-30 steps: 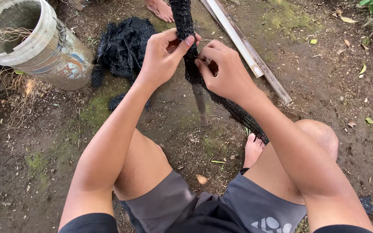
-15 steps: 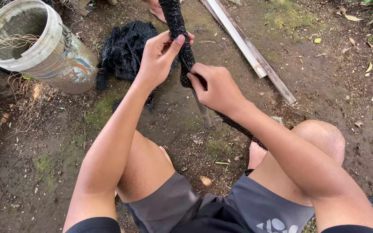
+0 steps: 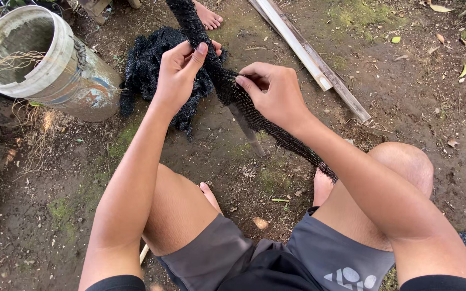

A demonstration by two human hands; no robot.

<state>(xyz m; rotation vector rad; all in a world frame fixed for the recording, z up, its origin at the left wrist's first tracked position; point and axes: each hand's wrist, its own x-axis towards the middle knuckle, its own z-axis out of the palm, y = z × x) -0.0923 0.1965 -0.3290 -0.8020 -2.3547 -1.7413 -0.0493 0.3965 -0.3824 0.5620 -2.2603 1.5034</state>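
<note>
A long twisted strip of black netting (image 3: 246, 105) runs from the top of the view down toward my right knee. My left hand (image 3: 182, 70) grips it high up, thumb and fingers closed around the strip. Just below, my right hand (image 3: 273, 91) pinches the same strip between fingertips and thumb. A loose heap of the same black netting (image 3: 146, 70) lies on the dirt behind my left hand. I am squatting, with both knees and bare feet in view.
A dirty white bucket (image 3: 44, 64) lies tilted at the upper left with dry fibres in it. Two long wooden slats (image 3: 311, 56) lie on the ground at the upper right. Another person's bare foot (image 3: 208, 15) stands at the top.
Both hands have shifted a little along the netting strip, the right hand sliding lower and its fingers pinching the strip more openly. The view has tipped slightly.
</note>
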